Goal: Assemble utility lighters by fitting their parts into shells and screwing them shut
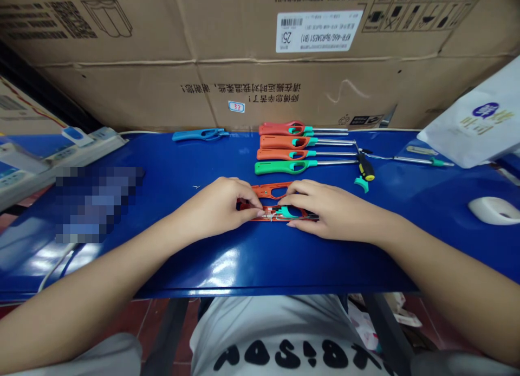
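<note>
An opened orange utility lighter half (277, 209) lies in front of me, with a turquoise trigger part and small pale inner parts showing. My left hand (221, 202) is closed at its left end, thumb and index finger pinched on the inner parts; exactly which piece they touch is hidden. The right end is held by my right hand (333, 209), fingers above and thumb below the turquoise part. Just behind lies the other orange shell half (264, 191), its right end partly covered by my right fingers.
Behind my hands lie several red and orange lighters and a green lighter (276, 167). A screwdriver (366, 169), a loose turquoise trigger (361, 184), a metal lighter rod (414, 160) and a mouse (493, 211) are rightward. Blue shell (199, 134) and power strip (93, 147) are left.
</note>
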{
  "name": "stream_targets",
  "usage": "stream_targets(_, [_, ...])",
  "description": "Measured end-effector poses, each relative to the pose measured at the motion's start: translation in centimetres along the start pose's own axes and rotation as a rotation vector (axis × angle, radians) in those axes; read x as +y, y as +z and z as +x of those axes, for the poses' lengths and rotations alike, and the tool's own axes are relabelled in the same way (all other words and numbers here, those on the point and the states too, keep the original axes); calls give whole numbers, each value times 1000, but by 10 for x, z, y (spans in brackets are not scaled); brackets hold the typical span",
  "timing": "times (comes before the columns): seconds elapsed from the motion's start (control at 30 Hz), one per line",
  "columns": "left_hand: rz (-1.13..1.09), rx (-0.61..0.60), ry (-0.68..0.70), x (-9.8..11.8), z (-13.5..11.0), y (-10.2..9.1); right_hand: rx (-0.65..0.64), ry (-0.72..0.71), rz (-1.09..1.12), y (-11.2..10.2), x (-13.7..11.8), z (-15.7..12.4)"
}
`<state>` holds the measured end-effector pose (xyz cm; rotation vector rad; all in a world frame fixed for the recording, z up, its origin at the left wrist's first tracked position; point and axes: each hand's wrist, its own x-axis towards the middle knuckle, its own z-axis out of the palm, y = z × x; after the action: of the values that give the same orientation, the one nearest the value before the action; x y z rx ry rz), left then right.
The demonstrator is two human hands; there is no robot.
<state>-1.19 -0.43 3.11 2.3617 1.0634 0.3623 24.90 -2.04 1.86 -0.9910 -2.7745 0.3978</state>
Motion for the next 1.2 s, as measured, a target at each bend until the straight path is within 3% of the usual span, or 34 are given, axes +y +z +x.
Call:
stream_targets(0.23, [-20, -1, -54, -3, 0, -4, -42, -178, -70, -7, -2, -3])
stream_targets(0.47, [-24, -38, -30, -4, 0, -5, -106, -140, -113, -7, -11, -9])
stream_targets(0.67, [-8, -45, -5, -2, -3, -6, -31, -151, -75, -8, -8, -6])
stream_targets(0.8, [-12, -9, 55, 1, -1, -4, 65, -58, 18, -17, 1, -4])
stream_targets(0.97, [34, 6, 176, 5, 1, 2, -60, 23, 203, -23, 10, -6])
stream_targets(1.2, [189, -77, 351, 4, 1, 10, -91, 50, 198, -18, 11, -4])
